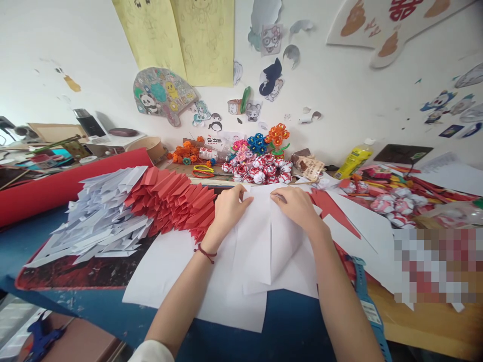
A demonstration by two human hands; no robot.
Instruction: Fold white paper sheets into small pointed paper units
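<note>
As pinching seemingly holds it aligned, left hand (229,205) and right hand (296,203) grip folded white paper (253,241) at its far edge | paper: middle of bench (294,322), atop loose white sheets (234,309) | folded red strips (173,201) and white strips (105,201) heaped left, presumably for elbow room

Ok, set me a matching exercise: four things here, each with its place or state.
1. Uppermost white paper
2. Red folded pieces
3. Yellow bottle
4. Bracelet

A. Heaped beside the white folded pieces
B. Around the left wrist
C. Tilted, near the wall
D. Touched by left hand and right hand

Pairs: 1-D, 2-A, 3-C, 4-B
</note>
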